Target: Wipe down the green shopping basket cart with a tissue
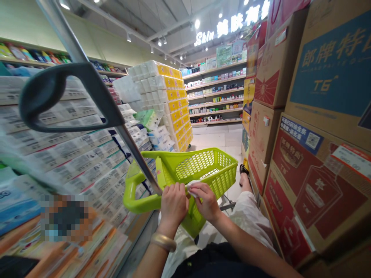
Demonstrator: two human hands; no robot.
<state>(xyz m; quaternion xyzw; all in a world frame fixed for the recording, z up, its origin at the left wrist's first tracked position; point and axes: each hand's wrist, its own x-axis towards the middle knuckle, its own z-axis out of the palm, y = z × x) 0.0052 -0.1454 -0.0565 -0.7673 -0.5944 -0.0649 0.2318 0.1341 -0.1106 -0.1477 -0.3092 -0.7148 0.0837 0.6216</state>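
A lime-green plastic shopping cart [199,166] with latticed walls stands in front of me. My left hand [174,201] is closed over its near handle bar, knuckles up, with a gold bangle [163,242] on the wrist. Right beside it, my right hand [205,200] pinches a small crumpled white tissue or cloth [191,187] against the green rim. A slanting metal pole [139,162] with a dark grey looped grip [72,96] runs down to the handle bar near my left hand. Its lower end is hidden there.
Stacked cartons [307,166] rise close on the right. Packs of tissue paper [72,150] line the left, with a tall pile of yellow-and-white packs [171,100] farther ahead. Stocked shelves [216,92] stand at the back, beyond the pale tiled floor [216,139].
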